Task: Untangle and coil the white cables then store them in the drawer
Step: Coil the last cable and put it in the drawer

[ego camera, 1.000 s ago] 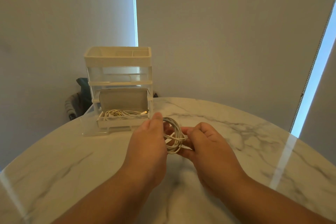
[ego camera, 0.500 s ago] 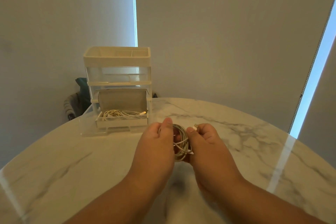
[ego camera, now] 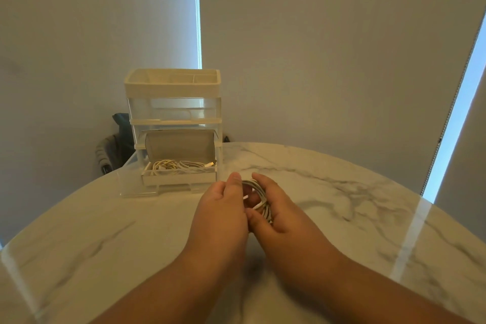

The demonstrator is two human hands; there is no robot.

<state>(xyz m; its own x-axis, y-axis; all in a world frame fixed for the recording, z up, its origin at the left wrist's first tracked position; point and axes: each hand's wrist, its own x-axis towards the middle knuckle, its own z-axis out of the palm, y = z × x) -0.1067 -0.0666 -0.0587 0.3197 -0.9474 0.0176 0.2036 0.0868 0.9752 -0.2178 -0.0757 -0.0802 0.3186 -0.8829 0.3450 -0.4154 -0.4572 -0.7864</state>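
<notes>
White coiled cable (ego camera: 261, 201) sits between both hands, just above the marble table (ego camera: 342, 192), roughly dead centre of my view. Right hand (ego camera: 278, 212) cups it from the 3 o'clock side, fingers curled round the loops and thumb under, so that hand is holding the bundle. Left hand (ego camera: 223, 208) closes in from 9 o'clock with its thumb up against the top of the coil. Its fingertips are hidden behind the back of the hand, so I cannot tell if it pinches a strand or only steadies. The coil stands on edge, long axis running about 11 to 5 o'clock. One short loose end shows in the gap between the hands, so I judge the wrap is nearly finished, not tidy yet. The key relation: the clear bottom drawer (ego camera: 128, 179) of the desk organizer (ego camera: 172, 92) is pulled out at about 10 o'clock from the coil, near but apart. A white box (ego camera: 178, 179) with its flap up sits in it, with stored cables (ego camera: 178, 165) already inside. The left hand is nearer that drawer, but the right has the grip. I judge the next move goes up and left, and the loops could spring open if the grip loosens.
</notes>
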